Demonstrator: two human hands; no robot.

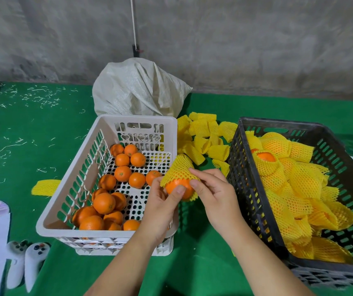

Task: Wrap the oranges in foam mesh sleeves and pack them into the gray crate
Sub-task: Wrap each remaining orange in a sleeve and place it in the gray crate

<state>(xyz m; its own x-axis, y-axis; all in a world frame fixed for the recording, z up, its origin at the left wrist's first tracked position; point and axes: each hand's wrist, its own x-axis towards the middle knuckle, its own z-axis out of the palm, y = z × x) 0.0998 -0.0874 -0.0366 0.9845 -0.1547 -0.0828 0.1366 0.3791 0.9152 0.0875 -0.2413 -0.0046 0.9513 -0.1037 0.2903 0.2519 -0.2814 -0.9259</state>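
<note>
Green cloth (43,129) covers the table. One gray crate (246,189) sits at right, filled with netted oranges, too overlapped to count. Left of it, one white crate (68,189) holds roughly sixteen bare oranges (104,202). Loose sleeves (201,133) lie behind, between both crates. Left hand (160,208) grips one orange (178,188) just left of the gray crate; right hand (216,195) pinches its foam sleeve (179,169), half on.

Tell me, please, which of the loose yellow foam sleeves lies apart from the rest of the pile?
The single foam sleeve lying flat on the green cloth left of the white crate; the other empty sleeves are heaped between the two crates.
</note>
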